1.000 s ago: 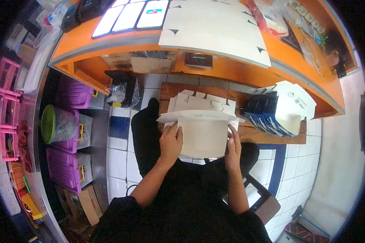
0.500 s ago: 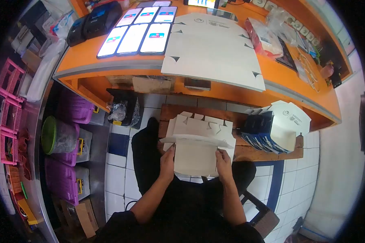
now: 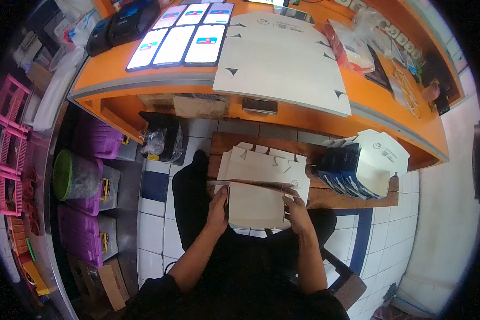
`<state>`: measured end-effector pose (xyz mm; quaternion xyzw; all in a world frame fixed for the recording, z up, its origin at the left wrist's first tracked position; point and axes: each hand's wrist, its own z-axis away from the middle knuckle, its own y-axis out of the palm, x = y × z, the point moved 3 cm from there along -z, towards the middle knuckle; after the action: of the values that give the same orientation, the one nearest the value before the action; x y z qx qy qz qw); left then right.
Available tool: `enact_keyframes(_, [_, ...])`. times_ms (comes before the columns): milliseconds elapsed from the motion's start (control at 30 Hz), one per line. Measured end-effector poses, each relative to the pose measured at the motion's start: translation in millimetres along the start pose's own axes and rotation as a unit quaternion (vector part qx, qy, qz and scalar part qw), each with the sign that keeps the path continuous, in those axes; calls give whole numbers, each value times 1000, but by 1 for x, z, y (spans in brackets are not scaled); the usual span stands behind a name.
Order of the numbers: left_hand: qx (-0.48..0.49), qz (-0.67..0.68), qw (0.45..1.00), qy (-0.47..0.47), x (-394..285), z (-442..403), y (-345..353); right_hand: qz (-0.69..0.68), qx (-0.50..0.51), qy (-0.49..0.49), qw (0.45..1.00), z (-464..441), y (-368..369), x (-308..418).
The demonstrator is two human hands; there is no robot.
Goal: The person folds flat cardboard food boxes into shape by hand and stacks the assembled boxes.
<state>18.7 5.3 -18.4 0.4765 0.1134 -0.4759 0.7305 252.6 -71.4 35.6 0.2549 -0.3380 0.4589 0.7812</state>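
Observation:
A partly folded white carton [image 3: 256,206] is held over my lap, at the front edge of a low wooden bench [image 3: 330,198]. My left hand [image 3: 217,209] grips its left side, and my right hand [image 3: 296,211] grips the right side with the fingers bent at its upper corner. Behind the carton, flat white card blanks [image 3: 261,164] with slots and tabs lie on the bench. Nested blue-and-white boxes [image 3: 357,165] stand at the bench's right, their open sides facing me.
An orange desk [image 3: 112,72] crosses ahead, bearing several lit phones [image 3: 170,45], a large stack of flat white card [image 3: 282,58] and plastic-wrapped items [image 3: 349,48]. Purple-lidded bins [image 3: 80,234] and a green-rimmed basket [image 3: 63,175] are at left. A dark chair [image 3: 349,288] is at lower right.
Compared with a second ago, the view has shifted, and the carton's raised back flap now stands lower. Both hands have moved along its sides and still hold it.

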Motion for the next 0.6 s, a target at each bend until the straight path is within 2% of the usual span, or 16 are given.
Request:
enact_keyframes(67, [5, 13, 1000, 2, 2, 0, -1, 11, -9, -9, 1000, -5, 0, -6])
enact_keyframes(133, [-23, -33, 999, 3, -3, 5, 6, 117, -39, -82, 989, -27, -8, -24])
enact_keyframes(233, [-25, -31, 999, -9, -2, 1, 7, 173, -58, -115, 977, -47, -18, -38])
enact_keyframes(367, [-6, -38, 999, 1, 1, 0, 2, 224, -30, -85, 970, -55, -22, -34])
enact_keyframes(433, [-28, -64, 998, 3, 1, 0, 2, 367, -94, -118, 918, -35, -11, -8])
enact_keyframes(467, [-29, -65, 997, 4, 1, -1, 4, 367, -93, -119, 918, -27, -4, 1])
enact_keyframes(533, [-86, -115, 989, 35, 0, 0, 5, 470, -150, -91, 865, -16, 4, 13])
enact_keyframes(567, [-87, -114, 989, 36, 1, -1, 6, 471, -148, -92, 865, -21, 4, 5])
enact_keyframes(600, [-106, -131, 985, 39, 3, -4, 4, 402, -167, -156, 887, -27, 1, -8])
